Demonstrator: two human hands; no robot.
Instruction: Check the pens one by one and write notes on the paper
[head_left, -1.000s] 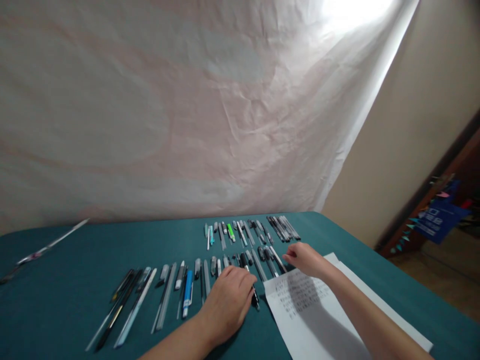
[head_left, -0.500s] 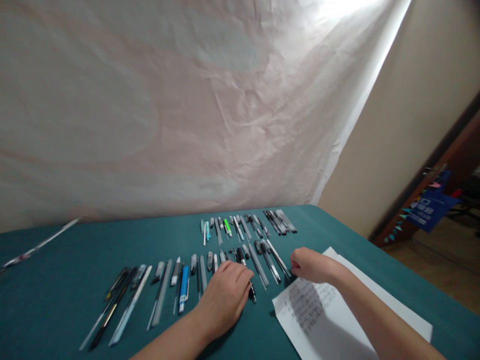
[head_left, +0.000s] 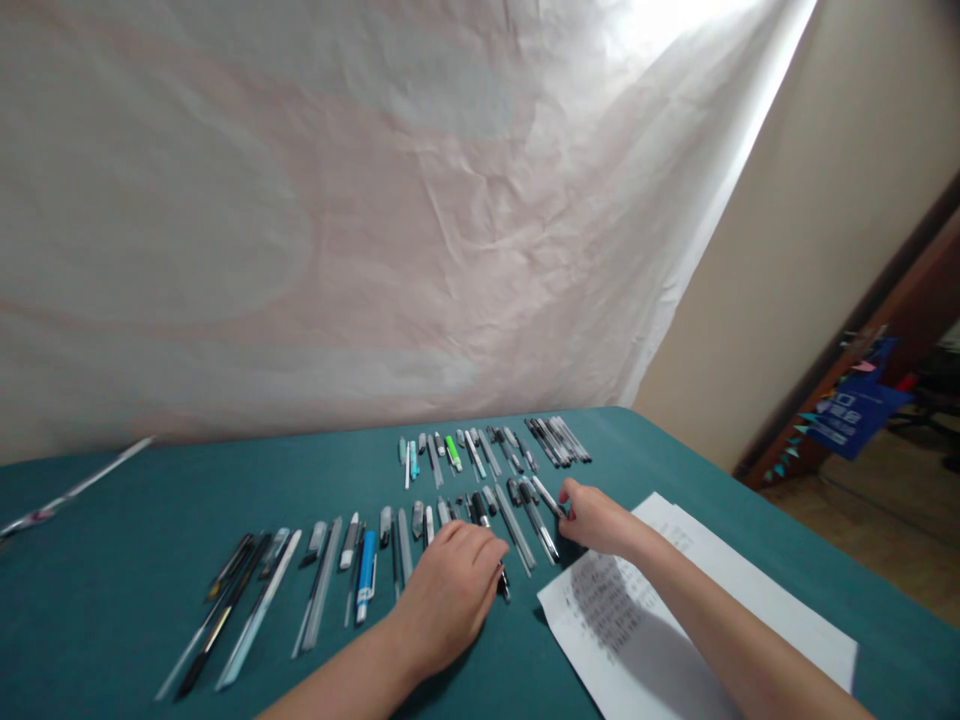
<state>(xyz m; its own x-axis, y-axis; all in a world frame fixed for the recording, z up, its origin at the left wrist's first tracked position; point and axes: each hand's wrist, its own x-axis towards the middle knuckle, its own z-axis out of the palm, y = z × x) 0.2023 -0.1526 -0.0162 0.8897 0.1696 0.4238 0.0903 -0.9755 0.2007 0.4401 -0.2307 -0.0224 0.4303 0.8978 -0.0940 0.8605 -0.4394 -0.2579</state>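
Observation:
My right hand (head_left: pixel 594 516) has its thumb and fingers closed round the near end of a slim white pen (head_left: pixel 545 492), at the right end of the nearer row. My left hand (head_left: pixel 456 590) lies palm down over the middle of that row, its fingers bent and close together, the fingertips hidden. Beside its thumb side a black pen (head_left: pixel 504 584) sticks out. Between the hands lie clear tubes (head_left: pixel 514 530) and a dark-capped pen (head_left: pixel 541 528). To the left of my left hand is a blue pen (head_left: pixel 367 577).
Written paper sheets (head_left: pixel 795 620) lie under my right forearm. A farther row holds pen parts, a green pen (head_left: pixel 453 453) and a bundle of black pens (head_left: pixel 559 442). Black and clear pen parts (head_left: pixel 232 610) lie at the left. A pale curtain (head_left: pixel 300 250) hangs behind the table.
My right hand has moved left and slightly away from me, onto the slim white pen. My left hand stays in the same place over the row.

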